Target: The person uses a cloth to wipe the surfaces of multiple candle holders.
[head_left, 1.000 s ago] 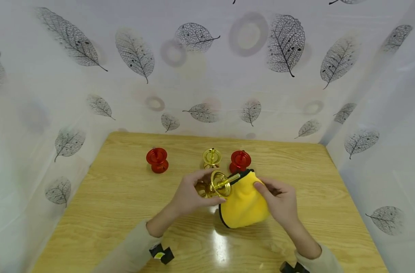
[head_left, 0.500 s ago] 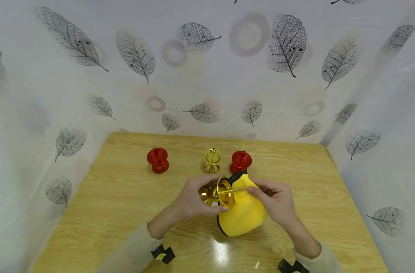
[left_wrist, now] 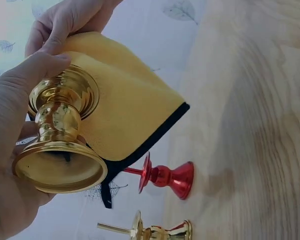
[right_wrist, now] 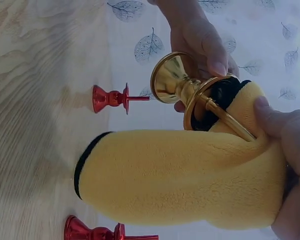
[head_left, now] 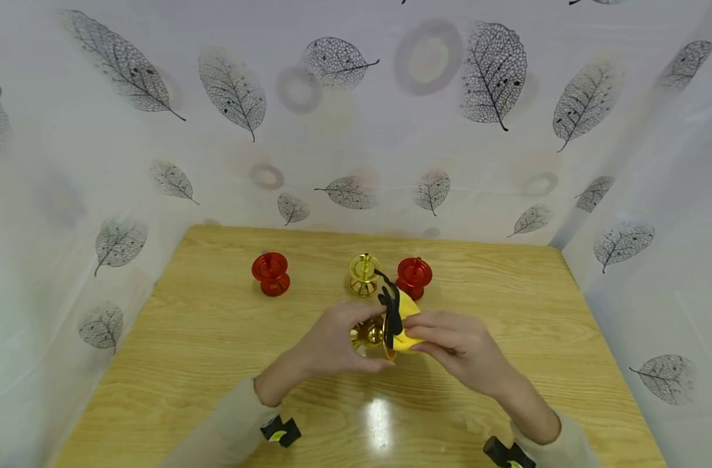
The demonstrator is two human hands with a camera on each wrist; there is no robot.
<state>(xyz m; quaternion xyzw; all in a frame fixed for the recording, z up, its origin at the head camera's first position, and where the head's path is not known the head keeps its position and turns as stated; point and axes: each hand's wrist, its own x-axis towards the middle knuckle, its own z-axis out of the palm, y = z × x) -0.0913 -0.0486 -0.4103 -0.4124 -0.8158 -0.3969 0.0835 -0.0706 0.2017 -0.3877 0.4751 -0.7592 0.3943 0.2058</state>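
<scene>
My left hand (head_left: 335, 341) grips a shiny gold candlestick (left_wrist: 57, 120), tilted on its side above the table, its flared base toward my left palm. A thin rod (right_wrist: 232, 122) juts from its dish toward my right hand (head_left: 458, 348). That hand pinches a plush yellow cloth (right_wrist: 175, 175) with black edging around the rod's tip. Part of the cloth's black border lies against the inside of the dish. In the left wrist view the cloth spreads out behind the candlestick, and the rod is hidden there.
Along the back of the wooden table (head_left: 215, 351) stand a red candlestick (head_left: 270, 274) at left, a gold one (head_left: 364, 276) in the middle and another red one (head_left: 414, 276) just right of it. A leaf-patterned curtain (head_left: 356, 149) encloses the back and sides.
My right hand has moved in toward the candlestick, bringing the cloth up over the rod and against the dish. The candlestick has turned so its rod points right. My left hand keeps its grip.
</scene>
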